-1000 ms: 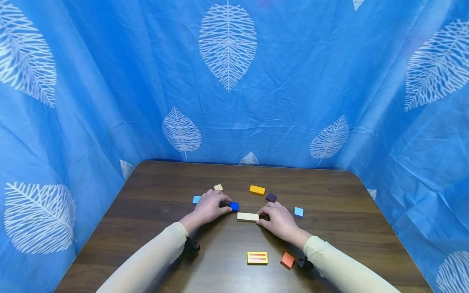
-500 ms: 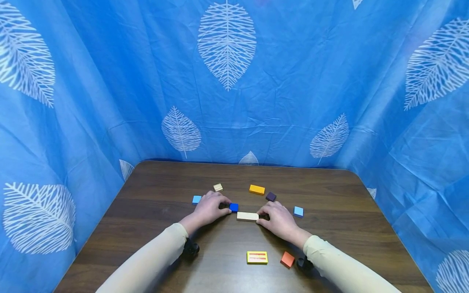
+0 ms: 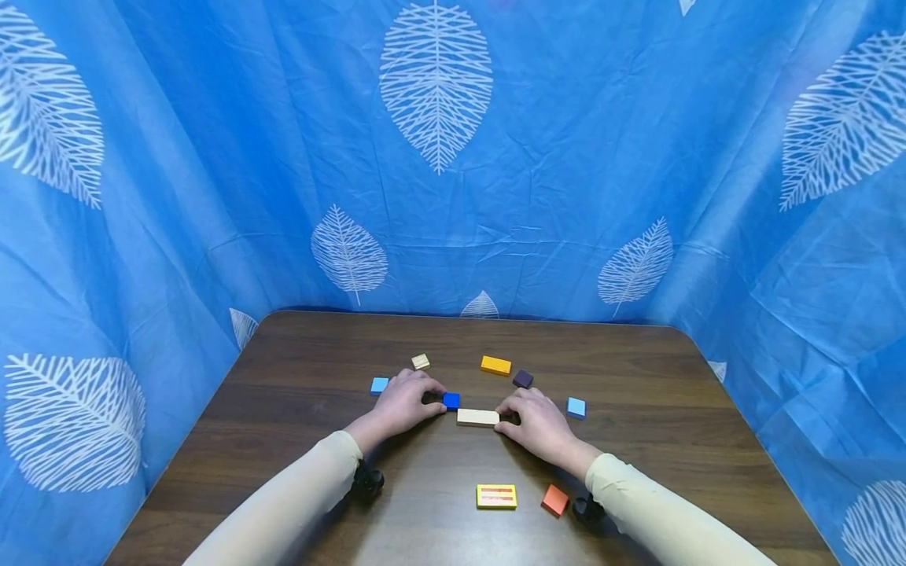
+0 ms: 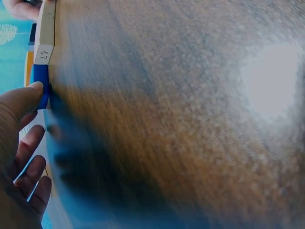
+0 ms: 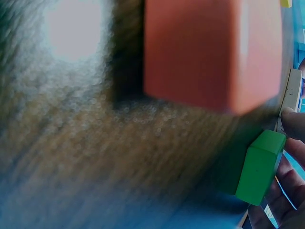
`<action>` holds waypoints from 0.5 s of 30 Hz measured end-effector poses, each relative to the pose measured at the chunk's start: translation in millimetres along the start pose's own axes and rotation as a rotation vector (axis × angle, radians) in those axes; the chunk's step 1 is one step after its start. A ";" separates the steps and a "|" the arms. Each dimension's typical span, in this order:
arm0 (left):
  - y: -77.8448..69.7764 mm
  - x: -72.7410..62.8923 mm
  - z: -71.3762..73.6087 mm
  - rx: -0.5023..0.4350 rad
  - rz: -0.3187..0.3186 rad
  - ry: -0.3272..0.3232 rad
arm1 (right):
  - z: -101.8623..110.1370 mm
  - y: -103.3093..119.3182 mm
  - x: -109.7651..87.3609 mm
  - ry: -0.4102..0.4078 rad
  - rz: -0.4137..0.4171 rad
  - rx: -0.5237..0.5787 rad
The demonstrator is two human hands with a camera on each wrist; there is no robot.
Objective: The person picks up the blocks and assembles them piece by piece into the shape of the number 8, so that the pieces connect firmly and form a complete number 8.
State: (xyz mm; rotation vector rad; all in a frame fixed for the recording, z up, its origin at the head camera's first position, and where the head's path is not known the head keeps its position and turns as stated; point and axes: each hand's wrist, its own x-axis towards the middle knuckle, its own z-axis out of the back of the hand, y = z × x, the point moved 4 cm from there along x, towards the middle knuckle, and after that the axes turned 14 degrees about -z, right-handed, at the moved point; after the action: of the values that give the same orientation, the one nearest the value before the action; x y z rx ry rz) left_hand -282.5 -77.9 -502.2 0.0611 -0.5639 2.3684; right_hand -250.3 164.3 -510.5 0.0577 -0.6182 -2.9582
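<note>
My left hand (image 3: 406, 399) pinches a small blue block (image 3: 451, 401) between thumb and index finger. In the left wrist view the blue block (image 4: 41, 81) meets the end of a cream wooden block (image 4: 45, 33), which bears a printed number. My right hand (image 3: 536, 424) pinches the right end of this long cream block (image 3: 477, 417), which lies flat on the table. Below the right thumb, the right wrist view has a green block (image 5: 259, 167), hidden from the head view. A red-orange block (image 5: 190, 52) looms close to that camera.
A yellow block with red stripes (image 3: 496, 497) lies nearer the front. Beyond the hands are an orange-yellow block (image 3: 495, 365), a dark purple block (image 3: 523, 379) and a small beige block (image 3: 421, 362). Light blue blocks flank both hands, one at right (image 3: 576, 408). Blue curtain surrounds the table.
</note>
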 end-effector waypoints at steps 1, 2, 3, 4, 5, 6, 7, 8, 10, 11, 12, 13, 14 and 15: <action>0.0 -0.1 0.0 -0.001 -0.002 -0.001 | 0.0 0.0 0.0 0.001 -0.001 0.001; 0.0 -0.1 0.1 -0.001 -0.003 -0.003 | 0.1 0.0 0.1 0.002 -0.002 0.003; 0.1 -0.2 0.0 -0.002 -0.003 -0.003 | 0.2 0.1 0.1 0.003 -0.001 0.005; 0.0 -0.2 0.1 -0.003 -0.004 -0.003 | 0.2 0.1 0.1 0.003 -0.001 0.006; 0.1 -0.2 -0.1 -0.003 -0.005 -0.003 | 0.2 0.1 0.0 0.004 0.000 0.008; 0.1 -0.1 -0.1 -0.004 -0.006 -0.003 | 0.4 0.2 0.0 0.004 0.000 0.009; 0.2 -0.1 -0.2 -0.005 -0.008 -0.004 | 0.4 0.2 0.1 0.004 0.001 0.010; 0.3 -0.1 -0.3 -0.007 -0.009 -0.003 | 0.5 0.3 0.1 0.004 0.001 0.010; 0.5 0.0 -0.6 -0.010 -0.011 0.000 | 0.4 0.2 0.2 0.003 0.002 0.008; 0.7 0.0 -0.9 -0.010 -0.012 0.002 | 0.4 0.2 0.2 0.004 0.002 0.008; 0.8 0.1 -1.0 -0.012 -0.012 0.004 | 0.2 0.1 0.2 0.004 0.001 0.007; 1.1 0.1 -1.2 -0.011 -0.012 0.006 | 0.0 -0.1 0.3 0.004 0.001 0.006; 1.3 0.1 -1.5 -0.011 -0.012 0.009 | -0.2 -0.2 0.3 0.003 0.000 0.006; 1.5 0.1 -1.6 -0.012 -0.012 0.011 | -0.5 -0.3 0.5 0.003 0.000 0.006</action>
State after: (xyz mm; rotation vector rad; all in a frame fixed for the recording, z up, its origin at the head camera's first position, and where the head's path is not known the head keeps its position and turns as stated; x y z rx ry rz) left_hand -283.4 -78.2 -504.2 0.0463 -0.5716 2.3524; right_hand -250.8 164.4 -511.1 0.0618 -0.6264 -2.9556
